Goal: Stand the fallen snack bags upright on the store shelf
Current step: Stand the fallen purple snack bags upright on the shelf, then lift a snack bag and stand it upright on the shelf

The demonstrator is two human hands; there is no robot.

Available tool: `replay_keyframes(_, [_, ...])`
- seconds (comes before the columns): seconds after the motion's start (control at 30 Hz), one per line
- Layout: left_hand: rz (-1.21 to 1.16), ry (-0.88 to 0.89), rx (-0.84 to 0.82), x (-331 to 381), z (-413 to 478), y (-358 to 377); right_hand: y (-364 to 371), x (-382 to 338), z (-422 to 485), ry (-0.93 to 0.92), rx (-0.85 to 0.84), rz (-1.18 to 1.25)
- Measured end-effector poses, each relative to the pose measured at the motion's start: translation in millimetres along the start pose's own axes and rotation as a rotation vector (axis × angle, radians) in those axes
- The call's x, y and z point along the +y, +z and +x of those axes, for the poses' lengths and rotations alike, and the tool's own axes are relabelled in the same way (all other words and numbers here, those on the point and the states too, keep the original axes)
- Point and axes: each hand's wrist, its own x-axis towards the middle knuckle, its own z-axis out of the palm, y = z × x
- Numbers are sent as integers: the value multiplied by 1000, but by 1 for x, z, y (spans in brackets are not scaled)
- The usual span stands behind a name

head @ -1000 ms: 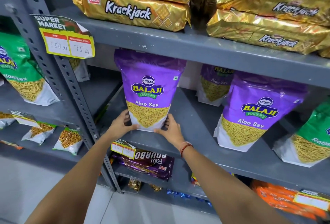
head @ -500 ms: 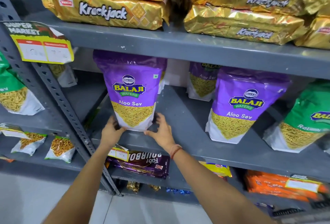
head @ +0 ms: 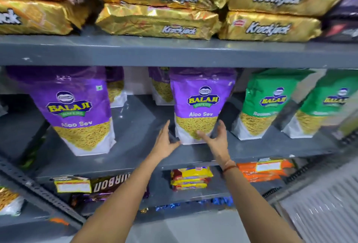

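Two purple Aloo Sev bags stand upright at the front of the grey middle shelf (head: 135, 157): the left purple bag (head: 77, 111) and the middle purple bag (head: 199, 107). My left hand (head: 164, 142) is open just left of the middle bag's bottom corner, fingers spread. On the other side, my right hand (head: 217, 138) is open at the bag's lower right, its fingers against or just in front of the bag. Neither hand clasps the bag. More purple bags (head: 116, 87) stand behind.
Two green bags (head: 267, 103) (head: 325, 103) stand to the right on the same shelf. Gold Krackjack packs (head: 160, 21) are stacked on the shelf above. Biscuit packs (head: 189, 178) and orange packs (head: 265, 169) lie on the shelf below. A slanted upright post (head: 38, 190) runs at lower left.
Both hands have let go of the left purple bag, which stays upright, and moved right to the middle purple bag. The view has shifted right.
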Motion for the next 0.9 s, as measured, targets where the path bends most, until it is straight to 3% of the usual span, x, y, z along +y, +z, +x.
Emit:
replay_keyframes(0.1, [-66, -32, -73, 5, 15, 13, -6, 4, 13, 29, -189, -18])
replay_keyframes(0.23, [-108, -85, -27, 1, 17, 14, -1, 9, 15, 44, -152, 0])
replay_keyframes(0.53, [-127, -61, 134, -24, -3, -21, 34, 6, 1, -11, -263, -64])
replay_keyframes(0.9, [-80, -115, 151, -22, -13, -26, 46, 9, -6, -21, -228, -88])
